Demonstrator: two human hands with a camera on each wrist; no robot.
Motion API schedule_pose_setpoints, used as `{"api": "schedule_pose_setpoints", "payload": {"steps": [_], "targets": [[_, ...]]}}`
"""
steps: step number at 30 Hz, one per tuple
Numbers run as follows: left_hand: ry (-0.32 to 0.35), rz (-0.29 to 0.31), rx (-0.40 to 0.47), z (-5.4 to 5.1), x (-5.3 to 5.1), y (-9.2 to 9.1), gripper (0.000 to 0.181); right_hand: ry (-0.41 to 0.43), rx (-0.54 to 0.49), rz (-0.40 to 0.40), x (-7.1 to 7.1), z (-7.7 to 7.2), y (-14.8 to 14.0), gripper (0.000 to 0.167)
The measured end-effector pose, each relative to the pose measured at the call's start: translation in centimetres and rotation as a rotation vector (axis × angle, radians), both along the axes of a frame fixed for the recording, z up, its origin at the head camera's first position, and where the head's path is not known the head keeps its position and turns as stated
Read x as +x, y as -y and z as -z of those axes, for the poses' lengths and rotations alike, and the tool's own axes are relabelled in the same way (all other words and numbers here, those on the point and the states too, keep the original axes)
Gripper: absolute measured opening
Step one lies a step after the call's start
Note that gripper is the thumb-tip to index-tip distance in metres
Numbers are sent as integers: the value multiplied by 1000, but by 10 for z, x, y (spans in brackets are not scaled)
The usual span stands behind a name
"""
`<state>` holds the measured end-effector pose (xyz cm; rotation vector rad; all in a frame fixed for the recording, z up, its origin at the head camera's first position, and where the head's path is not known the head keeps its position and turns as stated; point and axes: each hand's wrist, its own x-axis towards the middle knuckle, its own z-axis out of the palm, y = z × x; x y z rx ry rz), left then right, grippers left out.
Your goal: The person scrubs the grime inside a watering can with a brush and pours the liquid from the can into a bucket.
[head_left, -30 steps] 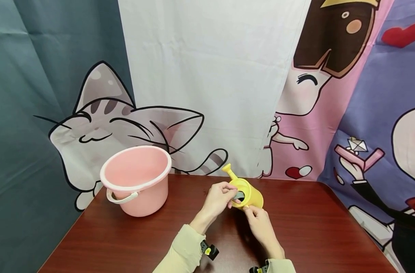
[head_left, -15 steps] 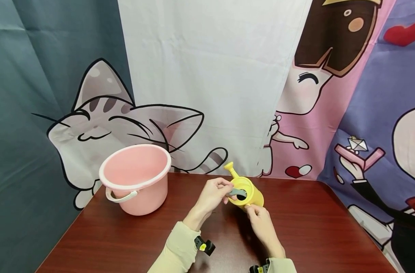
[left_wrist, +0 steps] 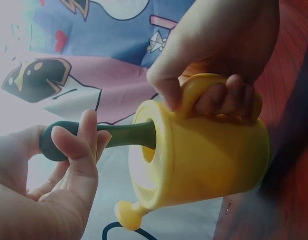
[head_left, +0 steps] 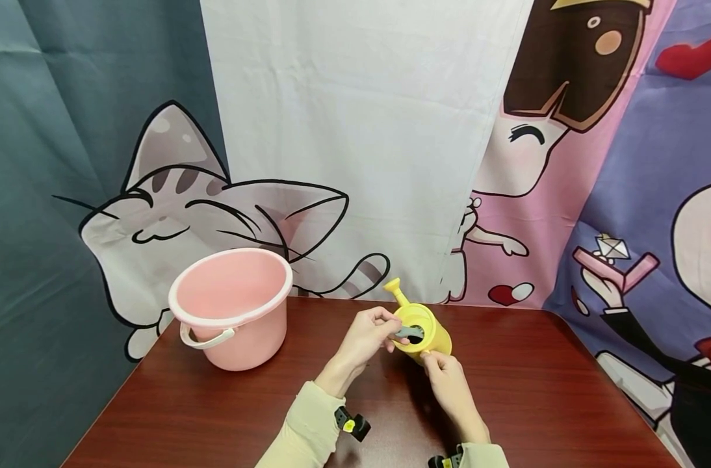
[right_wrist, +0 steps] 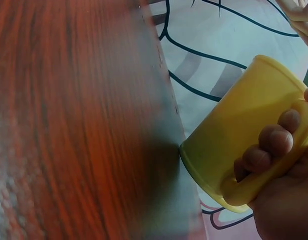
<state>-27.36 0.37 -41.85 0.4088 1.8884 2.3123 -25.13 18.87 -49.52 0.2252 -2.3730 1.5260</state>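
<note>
A small yellow watering can (head_left: 442, 338) leans over the table, its round opening tipped toward my left hand. My right hand (head_left: 452, 387) grips the can by its loop handle; the curled fingers (right_wrist: 276, 140) show in the right wrist view. With thumb and fingertips, my left hand (head_left: 358, 341) pinches a green handle (left_wrist: 126, 136) with a rounded end. The handle's far part goes into the can's opening, so its other end is hidden and I cannot tell the tool's kind. The can's spout (left_wrist: 128, 215) points away from me in the head view.
A pink bucket (head_left: 244, 351) with a white handle (head_left: 210, 339) stands at the left of the dark red wooden table (head_left: 537, 390). Behind the table hang printed cloths (head_left: 361, 130) with cartoon figures. A black camera (head_left: 352, 426) is strapped to my left wrist.
My left hand has shifted slightly left, and more of the green handle shows outside the can's opening. The right hand and the watering can have hardly moved.
</note>
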Motion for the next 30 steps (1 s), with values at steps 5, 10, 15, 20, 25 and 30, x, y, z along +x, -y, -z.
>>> {"api": "schedule_pose_setpoints", "payload": {"steps": [5,10,15,20,25,30], "targets": [[7,2,5,4,0,-3,11,11,7,2,0,1,0,42],[31,-10,27,8,-2,-4,12,12,16,-3,1,-1,1,42],[39,-20,48,13,-4,-10,10,23,11,-4,2,-3,2,42],[49,-24,54,19,-4,-17,9,24,50,8,3,-5,3,41],[41,-20,56,22,-3,-20,12,-5,61,7,5,-6,3,39],[44,-27,66,21,-3,-19,12,-2,57,2,4,-6,3,40]]}}
